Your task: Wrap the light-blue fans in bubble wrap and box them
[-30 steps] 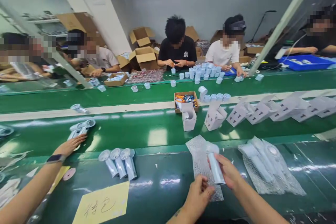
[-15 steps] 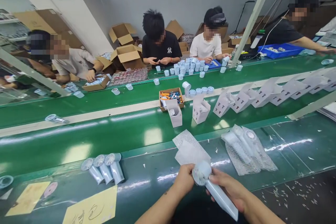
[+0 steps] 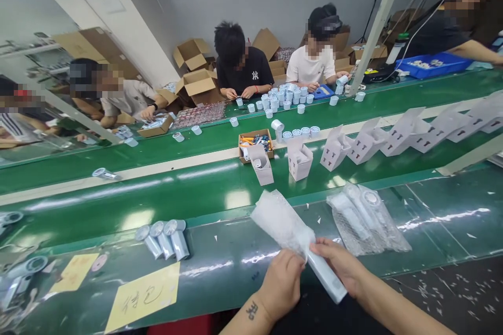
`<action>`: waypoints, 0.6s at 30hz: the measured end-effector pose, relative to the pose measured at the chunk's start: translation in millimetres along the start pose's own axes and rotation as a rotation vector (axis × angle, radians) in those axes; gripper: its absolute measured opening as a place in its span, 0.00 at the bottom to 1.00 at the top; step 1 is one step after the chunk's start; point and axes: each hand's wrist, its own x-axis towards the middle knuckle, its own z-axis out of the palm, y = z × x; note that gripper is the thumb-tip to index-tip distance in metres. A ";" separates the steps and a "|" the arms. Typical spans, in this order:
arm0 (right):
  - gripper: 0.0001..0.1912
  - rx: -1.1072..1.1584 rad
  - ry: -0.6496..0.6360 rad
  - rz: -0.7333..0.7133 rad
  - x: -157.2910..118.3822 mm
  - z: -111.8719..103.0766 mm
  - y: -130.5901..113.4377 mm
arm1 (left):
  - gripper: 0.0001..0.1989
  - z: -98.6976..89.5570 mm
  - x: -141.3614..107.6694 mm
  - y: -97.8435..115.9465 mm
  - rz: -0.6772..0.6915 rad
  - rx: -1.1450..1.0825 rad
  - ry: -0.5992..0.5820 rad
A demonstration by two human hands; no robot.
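Note:
A light blue device (image 3: 327,277) points its handle down to the right, its round head inside a clear bubble-wrap bag (image 3: 279,219). My left hand (image 3: 283,277) is closed on the edge of the bag's mouth, beside the head. On the right, my right hand (image 3: 337,261) is wrapped round the device where the handle meets the bag. The head shows only dimly through the plastic. Several wrapped devices (image 3: 363,217) lie on the bench right of my hands, and three bare ones (image 3: 167,238) lie to the left.
Open white boxes (image 3: 301,159) line the green conveyor (image 3: 196,183). A carton (image 3: 255,144) of small parts stands behind them. Yellow paper sheets (image 3: 143,296) lie at the left. Several people sit across the line, near many light blue cups (image 3: 288,95).
The device's head has gone into the bubble-wrap bag, which lay flat on the bench before. My left hand has moved from the head to the bag's edge. The view has shifted left.

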 end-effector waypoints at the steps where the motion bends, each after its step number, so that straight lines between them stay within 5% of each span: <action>1: 0.25 0.002 0.010 0.001 0.3 2.3 0.0 | 0.09 3.4 2.4 2.2 -0.056 -0.017 0.011; 4: 0.23 -0.020 0.048 0.028 1.0 6.1 0.4 | 0.09 12.2 13.4 8.7 -0.170 -0.015 0.005; 7: 0.11 -0.041 0.129 0.042 -4.6 -0.9 -3.4 | 0.11 14.4 18.7 15.3 -0.165 -0.062 -0.182; 10: 0.13 -0.145 0.153 0.003 -30.8 -18.2 -19.7 | 0.10 5.1 20.9 21.8 -0.507 -0.327 -0.254; 13: 0.17 -0.415 0.062 -0.285 -73.4 -40.7 -44.5 | 0.14 -14.7 33.7 33.9 -0.785 -0.609 -0.218; 15: 0.18 -0.424 0.071 -0.341 -94.5 -57.5 -55.3 | 0.16 -25.7 49.8 47.1 -0.740 -0.709 -0.219; 18: 0.24 -0.079 0.188 -0.094 -95.3 -81.8 -52.4 | 0.16 -20.5 76.3 71.1 -0.458 -0.778 -0.384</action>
